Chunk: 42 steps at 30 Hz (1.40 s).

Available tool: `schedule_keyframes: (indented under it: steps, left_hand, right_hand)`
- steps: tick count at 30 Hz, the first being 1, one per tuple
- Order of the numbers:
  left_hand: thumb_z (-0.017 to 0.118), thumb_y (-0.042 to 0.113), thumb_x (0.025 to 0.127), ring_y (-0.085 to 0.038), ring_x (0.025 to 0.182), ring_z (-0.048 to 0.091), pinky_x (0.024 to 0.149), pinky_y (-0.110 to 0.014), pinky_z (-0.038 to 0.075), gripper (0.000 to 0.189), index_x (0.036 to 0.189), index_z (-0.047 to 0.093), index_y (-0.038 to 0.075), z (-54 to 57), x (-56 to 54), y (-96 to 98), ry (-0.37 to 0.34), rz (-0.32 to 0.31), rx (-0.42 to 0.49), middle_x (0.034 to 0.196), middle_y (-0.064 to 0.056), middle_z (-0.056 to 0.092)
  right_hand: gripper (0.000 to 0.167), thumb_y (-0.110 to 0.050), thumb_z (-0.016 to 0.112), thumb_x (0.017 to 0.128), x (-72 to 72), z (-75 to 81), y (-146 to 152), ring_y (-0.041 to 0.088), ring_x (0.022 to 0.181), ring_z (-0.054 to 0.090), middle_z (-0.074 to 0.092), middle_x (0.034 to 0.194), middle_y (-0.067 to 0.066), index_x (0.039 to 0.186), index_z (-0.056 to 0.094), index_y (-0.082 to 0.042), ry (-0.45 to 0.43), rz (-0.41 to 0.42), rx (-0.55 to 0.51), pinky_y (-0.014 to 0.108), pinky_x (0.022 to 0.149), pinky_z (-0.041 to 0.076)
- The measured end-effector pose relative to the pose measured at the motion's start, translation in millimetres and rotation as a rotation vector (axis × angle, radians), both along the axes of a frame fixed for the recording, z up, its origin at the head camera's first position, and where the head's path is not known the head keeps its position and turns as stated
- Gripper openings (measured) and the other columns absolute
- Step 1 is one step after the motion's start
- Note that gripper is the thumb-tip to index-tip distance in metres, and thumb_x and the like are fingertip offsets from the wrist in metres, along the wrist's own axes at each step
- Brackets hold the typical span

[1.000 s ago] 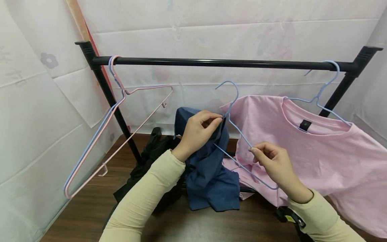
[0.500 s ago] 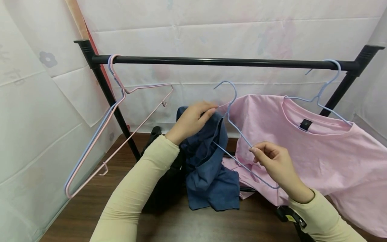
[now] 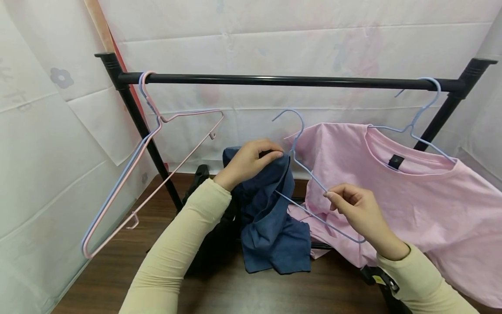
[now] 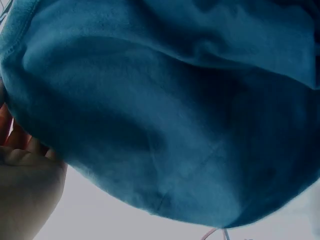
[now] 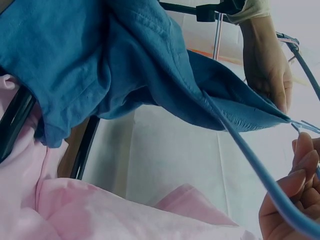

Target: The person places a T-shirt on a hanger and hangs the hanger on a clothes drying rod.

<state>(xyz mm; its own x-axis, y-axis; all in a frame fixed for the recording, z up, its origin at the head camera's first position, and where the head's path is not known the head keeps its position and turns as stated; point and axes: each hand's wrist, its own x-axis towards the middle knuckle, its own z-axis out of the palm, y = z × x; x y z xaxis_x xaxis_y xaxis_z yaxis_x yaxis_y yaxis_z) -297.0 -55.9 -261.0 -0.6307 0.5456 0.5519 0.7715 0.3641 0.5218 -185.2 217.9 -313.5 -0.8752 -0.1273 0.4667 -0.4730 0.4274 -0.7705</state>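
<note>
In the head view a dark blue cloth garment [image 3: 270, 237] hangs bunched in the middle, its exact kind unclear. My left hand [image 3: 251, 161] pinches its upper edge between thumb and fingers, close to the neck of a light blue wire hanger [image 3: 302, 124]. The hanger's left end goes inside the garment and is hidden there. My right hand [image 3: 354, 213] pinches the hanger's right shoulder; its hook is off the rail. In the left wrist view the blue cloth [image 4: 150, 110] fills most of the picture. The right wrist view shows the garment's stitched edge [image 5: 235, 117] around the hanger wire.
A black rail [image 3: 243, 80] runs across above the hands. Pink and blue hangers [image 3: 113, 192] hang at its left end. A pink T-shirt [image 3: 376, 205] hangs on a hanger at the right. Black cloth [image 3: 213, 244] lies behind my left forearm on the brown tabletop [image 3: 235, 292].
My left hand lifts off its first grip, shifts up and left along the garment, then comes down onto its top edge. The hanger's hook tips slightly left; my right hand keeps its hold.
</note>
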Motion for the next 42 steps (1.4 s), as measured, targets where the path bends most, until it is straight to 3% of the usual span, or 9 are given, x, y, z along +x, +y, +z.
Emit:
schedule_keyframes:
  steps: [8,14,17,28,31,36,42]
  left_hand:
    - [0.060,0.018,0.098,-0.017,0.101,0.065,0.091,-0.032,0.051,0.020,0.108,0.073,0.007,-1.7,3.4,1.8,0.023,0.014,0.041,0.108,-0.007,0.070]
    - [0.060,0.018,0.098,-0.017,0.098,0.064,0.090,-0.032,0.051,0.019,0.106,0.073,0.006,-2.3,3.5,0.7,0.040,0.026,0.049,0.105,-0.006,0.070]
    - [0.059,0.020,0.099,-0.017,0.098,0.064,0.090,-0.032,0.050,0.020,0.106,0.073,0.007,-1.3,4.0,-0.5,0.036,0.034,0.050,0.104,-0.006,0.070]
    - [0.059,0.018,0.098,-0.016,0.097,0.064,0.089,-0.033,0.051,0.019,0.104,0.073,0.007,4.0,3.6,-6.4,0.040,0.026,0.070,0.102,-0.006,0.070]
    - [0.059,0.019,0.098,-0.016,0.097,0.064,0.088,-0.033,0.051,0.019,0.104,0.073,0.008,3.5,2.6,-7.5,0.039,0.035,0.064,0.102,-0.005,0.070]
    - [0.059,0.021,0.099,-0.016,0.097,0.064,0.088,-0.033,0.051,0.020,0.105,0.073,0.008,2.7,2.4,-9.2,0.041,0.060,0.052,0.102,-0.005,0.070]
    - [0.059,0.021,0.099,-0.017,0.098,0.065,0.088,-0.035,0.051,0.020,0.105,0.073,0.007,2.5,3.2,-10.3,0.046,0.066,0.055,0.103,-0.006,0.070]
  right_hand:
    - [0.008,-0.011,0.066,0.094,-7.4,2.8,2.3,0.010,0.060,0.054,0.064,0.065,-0.004,0.089,0.071,-0.006,0.028,0.009,0.037,0.026,0.046,0.037]
    - [0.004,-0.004,0.069,0.090,-10.9,4.8,3.1,0.003,0.062,0.054,0.064,0.071,-0.014,0.091,0.073,-0.003,0.105,-0.015,0.049,0.017,0.055,0.044]
    - [0.010,-0.001,0.071,0.087,-12.9,6.7,3.3,0.001,0.063,0.056,0.066,0.076,-0.019,0.096,0.074,-0.003,0.160,-0.038,0.057,0.015,0.058,0.046]
    - [0.010,0.003,0.072,0.085,-18.8,21.1,-1.1,-0.003,0.067,0.057,0.065,0.079,-0.025,0.092,0.075,-0.003,0.299,-0.039,0.043,0.010,0.063,0.044]
    - [0.009,0.004,0.072,0.084,-18.2,24.9,-8.7,-0.002,0.064,0.056,0.067,0.077,-0.018,0.090,0.075,-0.002,0.317,0.019,0.065,0.011,0.060,0.045]
    - [0.008,-0.001,0.072,0.086,-20.5,25.9,-28.5,0.001,0.062,0.050,0.067,0.077,-0.004,0.090,0.075,-0.008,0.327,0.153,0.197,0.015,0.056,0.041]
    - [0.007,-0.006,0.071,0.089,-22.2,20.3,-49.2,0.002,0.066,0.054,0.065,0.076,-0.007,0.092,0.074,-0.012,0.234,0.267,0.274,0.020,0.058,0.047]
